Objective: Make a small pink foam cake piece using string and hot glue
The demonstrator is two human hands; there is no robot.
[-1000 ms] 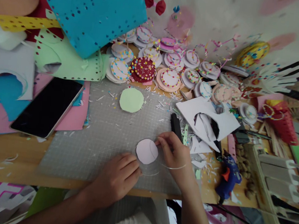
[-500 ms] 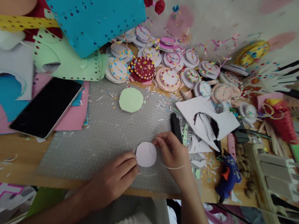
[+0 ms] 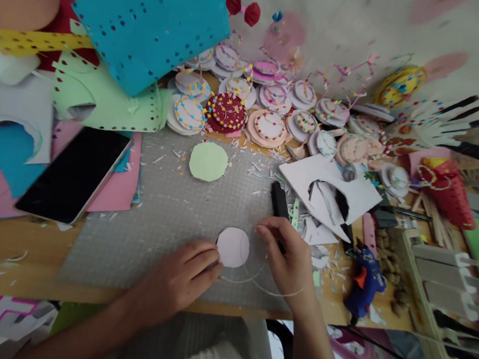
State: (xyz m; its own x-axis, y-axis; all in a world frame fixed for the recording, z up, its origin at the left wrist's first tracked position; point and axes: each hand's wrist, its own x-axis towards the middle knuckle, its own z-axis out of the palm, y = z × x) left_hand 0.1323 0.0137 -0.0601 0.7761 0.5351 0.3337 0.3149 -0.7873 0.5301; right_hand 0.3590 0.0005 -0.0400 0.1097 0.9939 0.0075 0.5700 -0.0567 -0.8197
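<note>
On the grey cutting mat (image 3: 158,206) my left hand (image 3: 188,275) grips the left edge of a small white paper disc (image 3: 232,248), which lies near the mat's front. A thin white strip (image 3: 278,295) curls in loose loops below and right of the disc and passes by my right hand (image 3: 286,252). Thumb and forefinger of that hand are pinched together, apart from the disc, seemingly on the strip; its end is hard to see. A pale green disc (image 3: 208,161) lies farther back. Beside the right hand is a black-handled tool (image 3: 279,199).
Decorated little paper hats (image 3: 270,128) line the wall side. A phone (image 3: 74,175) rests on coloured sheets at left. At right are a cut white sheet (image 3: 345,210), paper scraps and a blue glue gun (image 3: 364,283). A blue sheet (image 3: 152,23) leans at the back left.
My right hand has moved off the disc's edge, a little right and down. The strip's loops have spread wider and lower. My left hand stays at the disc.
</note>
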